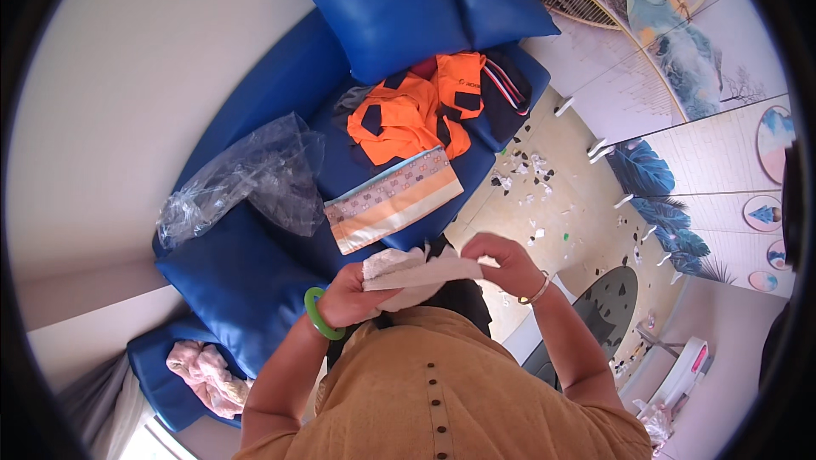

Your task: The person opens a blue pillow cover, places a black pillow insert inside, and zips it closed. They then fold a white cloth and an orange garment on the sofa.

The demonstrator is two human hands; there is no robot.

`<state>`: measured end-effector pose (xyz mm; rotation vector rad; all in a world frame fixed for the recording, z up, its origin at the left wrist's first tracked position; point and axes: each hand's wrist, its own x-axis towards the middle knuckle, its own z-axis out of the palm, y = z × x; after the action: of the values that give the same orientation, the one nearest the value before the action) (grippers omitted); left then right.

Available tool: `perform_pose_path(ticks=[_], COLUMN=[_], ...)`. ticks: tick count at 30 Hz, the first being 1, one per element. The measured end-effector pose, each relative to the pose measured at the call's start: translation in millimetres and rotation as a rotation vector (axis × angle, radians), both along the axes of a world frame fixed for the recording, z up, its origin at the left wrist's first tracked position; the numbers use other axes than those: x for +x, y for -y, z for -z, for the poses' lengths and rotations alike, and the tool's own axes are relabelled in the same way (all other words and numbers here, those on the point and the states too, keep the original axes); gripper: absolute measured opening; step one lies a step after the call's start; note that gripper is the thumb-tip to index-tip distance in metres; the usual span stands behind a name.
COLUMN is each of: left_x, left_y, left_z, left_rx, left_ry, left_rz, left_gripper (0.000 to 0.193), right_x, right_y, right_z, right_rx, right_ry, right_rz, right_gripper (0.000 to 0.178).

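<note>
In front of my body I hold a crumpled off-white sheet [416, 275], soft like thin cloth or tissue; which of the two I cannot tell. My left hand [347, 297], with a green bangle [321, 315] on its wrist, is closed round the sheet's left part. At the other end my right hand [501, 266] pinches the right edge, its fingertips partly hidden. A thin bracelet is on that wrist. Just beyond the hands, on the blue sofa [327, 103], lies a folded patterned cloth [395, 201] in peach and grey.
Orange and navy clothing [408, 116] and a clear plastic bag [255, 179] lie on the sofa among blue cushions [391, 9]. A pink cloth [208, 375] rests at lower left. Black and white scraps [531, 175] litter the floor near a dark oval mat [608, 307].
</note>
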<state>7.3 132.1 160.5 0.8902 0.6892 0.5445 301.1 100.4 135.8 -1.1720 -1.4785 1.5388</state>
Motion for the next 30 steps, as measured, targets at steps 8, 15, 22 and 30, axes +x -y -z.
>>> perform_pose_path(ticks=[8,15,22,30], left_x=[-7.5,23.5,29.1,39.3], left_y=[13.5,-26.4,-24.6,-12.4], left_z=[30.1,3.1,-3.9,-16.9], left_rx=[-0.476,0.391,0.228,0.044], left_ry=[0.121,-0.126,0.059,0.069], left_rz=[-0.224,-0.354,-0.068,-0.064], left_gripper=[0.034,0.025,0.024,0.022], right_x=[-27.2,-74.3,-68.4,-68.6], right_y=[-1.5,7.0,-23.0,-33.1], right_z=[-44.0,-81.5,-100.7,-78.6], right_rx=[0.086,0.468,0.673,0.459], right_ry=[0.117,0.073,0.417,0.459], right_rz=[0.268,-0.343,0.219,0.384], right_gripper=[0.006,0.014,0.02,0.011])
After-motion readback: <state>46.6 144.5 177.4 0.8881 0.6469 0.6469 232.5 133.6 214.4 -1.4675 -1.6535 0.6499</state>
